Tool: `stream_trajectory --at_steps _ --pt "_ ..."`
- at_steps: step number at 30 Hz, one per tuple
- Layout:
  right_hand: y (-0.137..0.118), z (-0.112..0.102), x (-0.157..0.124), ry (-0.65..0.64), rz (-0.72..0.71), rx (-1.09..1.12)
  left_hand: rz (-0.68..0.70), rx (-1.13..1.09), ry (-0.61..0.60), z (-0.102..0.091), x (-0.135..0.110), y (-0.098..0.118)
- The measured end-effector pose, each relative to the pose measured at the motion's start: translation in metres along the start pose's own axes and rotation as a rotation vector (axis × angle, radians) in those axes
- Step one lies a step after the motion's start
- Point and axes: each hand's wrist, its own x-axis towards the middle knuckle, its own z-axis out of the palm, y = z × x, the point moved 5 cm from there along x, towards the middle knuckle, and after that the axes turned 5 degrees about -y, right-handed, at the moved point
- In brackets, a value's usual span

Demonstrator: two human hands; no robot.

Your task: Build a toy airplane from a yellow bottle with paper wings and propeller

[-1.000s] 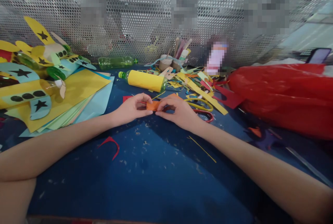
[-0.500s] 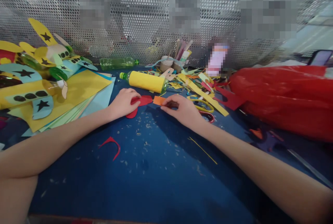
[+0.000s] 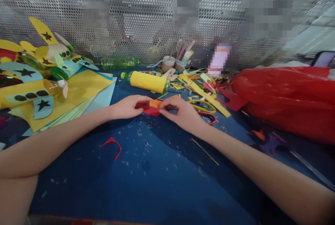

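Just in front of a yellow-wrapped green bottle [image 3: 148, 82], my two hands meet over small paper pieces. My left hand [image 3: 129, 106] pinches a red paper cutout [image 3: 151, 110] by its left side, thumb on top. An orange paper piece [image 3: 155, 103] lies against the red one's far edge, held between the fingers and thumb of my right hand [image 3: 178, 108]. The right fingertips also touch the red paper's right end. Fingers hide parts of both pieces. Scissors with a red handle [image 3: 209, 117] lie beside my right wrist.
Bottle planes with black stars [image 3: 43, 104] and stacked coloured paper [image 3: 101, 96] occupy the left. Paper scraps [image 3: 196, 87] pile behind my right hand, near cups of sticks [image 3: 169, 65]. A red plastic bag [image 3: 285, 99] bulges at right. Perforated metal mesh [image 3: 146, 19] closes the back.
My hands have come together. The red cutout has shifted right and lifted a little, and the orange piece in my right hand now overlaps its far edge.
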Motion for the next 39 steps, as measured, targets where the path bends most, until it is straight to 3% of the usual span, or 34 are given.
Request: stream_trajectory --at_steps 5,8,11,14,21,29,39 --pt "0.01 -0.012 0.002 0.151 0.082 0.026 0.14 0.253 0.012 0.009 -0.007 0.031" --pt "0.016 -0.017 0.004 0.184 0.104 0.051 0.106 0.371 0.014 0.022 -0.016 0.054" --pt "0.015 -0.017 0.005 0.149 0.053 0.018 0.07 0.404 0.011 0.036 -0.026 0.074" --pt "0.01 -0.01 0.005 0.03 -0.027 -0.081 0.107 0.375 -0.009 0.047 -0.032 0.086" --pt "0.002 0.002 0.001 -0.123 -0.023 -0.248 0.165 0.422 0.008 0.054 -0.034 0.087" --pt "0.006 0.002 0.001 -0.104 -0.062 -0.261 0.169 0.463 0.009 0.055 -0.033 0.088" --pt "0.001 0.004 0.001 -0.2 -0.034 -0.269 0.183 0.456 0.017 0.056 -0.034 0.088"
